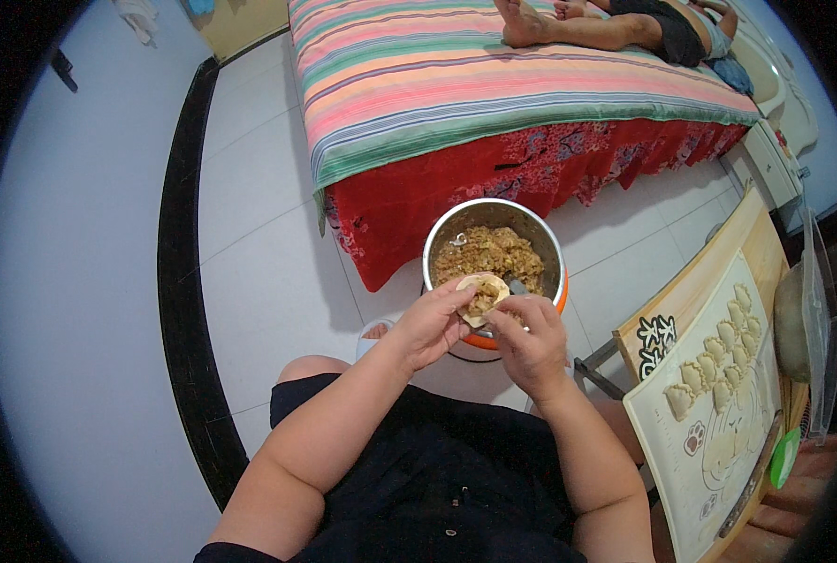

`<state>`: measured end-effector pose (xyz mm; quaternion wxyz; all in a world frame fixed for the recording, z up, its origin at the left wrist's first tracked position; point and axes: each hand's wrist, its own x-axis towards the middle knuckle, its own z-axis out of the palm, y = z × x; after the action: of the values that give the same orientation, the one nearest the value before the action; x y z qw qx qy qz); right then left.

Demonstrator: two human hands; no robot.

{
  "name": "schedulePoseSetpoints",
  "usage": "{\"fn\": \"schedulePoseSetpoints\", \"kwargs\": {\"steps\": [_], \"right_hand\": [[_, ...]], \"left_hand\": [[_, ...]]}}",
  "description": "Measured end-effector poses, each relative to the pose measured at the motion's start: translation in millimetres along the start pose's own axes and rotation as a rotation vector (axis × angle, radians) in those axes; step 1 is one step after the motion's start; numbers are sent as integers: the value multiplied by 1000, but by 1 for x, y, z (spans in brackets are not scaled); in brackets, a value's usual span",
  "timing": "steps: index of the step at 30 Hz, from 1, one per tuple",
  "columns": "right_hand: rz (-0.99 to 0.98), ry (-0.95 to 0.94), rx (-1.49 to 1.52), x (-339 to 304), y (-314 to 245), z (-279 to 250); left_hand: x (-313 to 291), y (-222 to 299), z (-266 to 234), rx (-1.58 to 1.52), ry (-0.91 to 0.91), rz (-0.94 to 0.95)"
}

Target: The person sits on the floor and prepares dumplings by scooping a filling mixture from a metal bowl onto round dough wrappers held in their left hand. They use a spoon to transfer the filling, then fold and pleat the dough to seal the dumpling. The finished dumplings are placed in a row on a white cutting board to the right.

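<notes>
A round dumpling wrapper (495, 283) lies open with a lump of filling in its middle. My left hand (434, 324) holds it from the left and below, the thumb along its edge. At its right edge, my right hand (534, 345) has its fingers bent and pinched on the rim of the dough. Just beyond both hands is a metal bowl (431, 246) of brownish minced filling (494, 251). A greyish utensil end (518, 286) shows in the filling near my right hand; the rest of it is hidden.
To the right, a wooden table (667, 298) carries a pale mat (658, 413) with several folded dumplings (711, 361), a rolling pin (752, 479) and a green-rimmed dish (784, 460). A bed (418, 103) with a striped cover stands ahead, a person's legs (587, 31) on it.
</notes>
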<state>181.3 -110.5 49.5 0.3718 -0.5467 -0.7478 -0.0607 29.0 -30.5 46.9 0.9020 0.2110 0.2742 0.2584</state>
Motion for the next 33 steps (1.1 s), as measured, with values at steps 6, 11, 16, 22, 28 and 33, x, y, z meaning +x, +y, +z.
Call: {"fn": "schedulePoseSetpoints", "kwargs": {"steps": [6,11,16,22,28,33], "right_hand": [[-39,15,-37,0,-3,2],[83,75,138,1,-1,1],[170,152,236,8,-8,-1],[207,121,267,4,-4,1],[331,142,304,7,-6,-2],[608,139,555,-2,2,8]], "left_hand": [[0,-2,-1,11,-19,-13],[-2,-2,3,18,-7,-14],[-3,-3,3,47,-33,30],[-4,-4,6,104,-23,58],[-2,-8,6,221,13,79],[-1,-9,5,310,32,85]]}}
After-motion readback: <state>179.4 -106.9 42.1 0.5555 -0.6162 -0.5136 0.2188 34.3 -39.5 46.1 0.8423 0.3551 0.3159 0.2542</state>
